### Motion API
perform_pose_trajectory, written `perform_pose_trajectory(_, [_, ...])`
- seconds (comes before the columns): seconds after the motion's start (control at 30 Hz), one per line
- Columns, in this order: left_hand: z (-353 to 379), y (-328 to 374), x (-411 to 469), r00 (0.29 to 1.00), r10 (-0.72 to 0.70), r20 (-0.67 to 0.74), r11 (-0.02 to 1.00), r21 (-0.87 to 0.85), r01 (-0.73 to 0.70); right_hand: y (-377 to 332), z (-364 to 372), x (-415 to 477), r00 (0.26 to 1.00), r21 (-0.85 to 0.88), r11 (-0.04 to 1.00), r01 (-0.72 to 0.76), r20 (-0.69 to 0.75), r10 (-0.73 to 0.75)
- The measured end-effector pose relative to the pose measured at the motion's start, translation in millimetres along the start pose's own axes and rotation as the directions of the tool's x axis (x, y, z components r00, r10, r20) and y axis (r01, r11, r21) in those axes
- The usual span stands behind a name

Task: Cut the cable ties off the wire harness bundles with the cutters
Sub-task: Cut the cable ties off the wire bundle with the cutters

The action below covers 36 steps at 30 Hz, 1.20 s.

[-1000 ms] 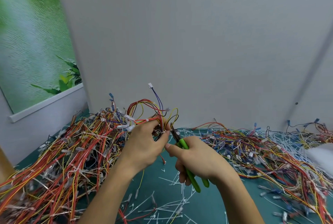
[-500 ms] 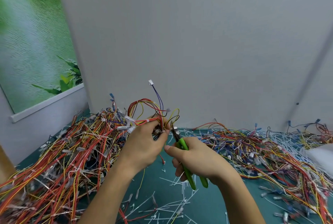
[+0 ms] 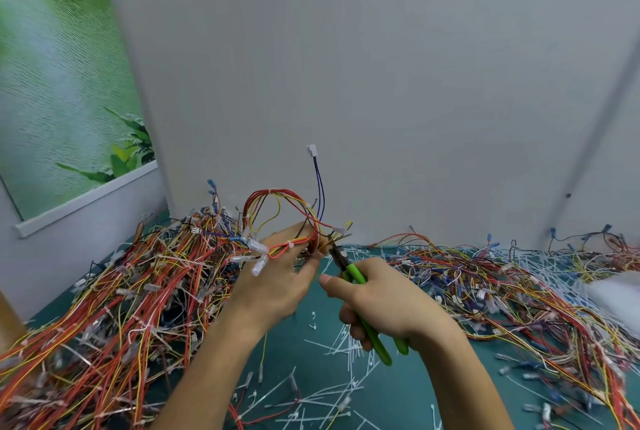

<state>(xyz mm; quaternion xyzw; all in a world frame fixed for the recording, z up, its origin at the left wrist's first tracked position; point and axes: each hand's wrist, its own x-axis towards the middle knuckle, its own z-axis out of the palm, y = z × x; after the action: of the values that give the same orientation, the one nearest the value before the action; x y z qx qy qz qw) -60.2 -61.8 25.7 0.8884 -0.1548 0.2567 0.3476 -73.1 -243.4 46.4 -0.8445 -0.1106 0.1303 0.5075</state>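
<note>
my left hand (image 3: pixel 277 286) grips the looped wire harness (image 3: pixel 277 218) above the table; my right hand (image 3: pixel 384 301) clasps the green-handled cutters (image 3: pixel 356 279), nose pointing up-left, just right of the tied section.

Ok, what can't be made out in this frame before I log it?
Head view only:
- Cutting tip of the green-handled cutters: too small and dark against the wires to tell whether it is round a tie.
- Where the left hand holds the red and yellow wire bundle: hidden by its own fingers.
- White object at the right edge: blurred, cut off.
- Right hand covers the cutters' middle.
</note>
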Motion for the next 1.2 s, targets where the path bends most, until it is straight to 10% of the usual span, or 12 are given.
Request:
perform_pose_trajectory(0.53, [-2.2, 3.1, 11.0, 0.983, -0.151, -0.1, 0.787, -0.614, 0.058, -8.4, 10.3, 1.3, 0.981, -0.062, 0.988, 0.143, -0.122, -0.149])
perform_pose_trajectory(1.2, [-12.3, 13.5, 11.7, 0.962, -0.268, -0.058, 0.683, -0.716, 0.148, -0.4, 12.1, 4.6, 0.948, -0.212, 0.953, 0.216, -0.188, -0.257])
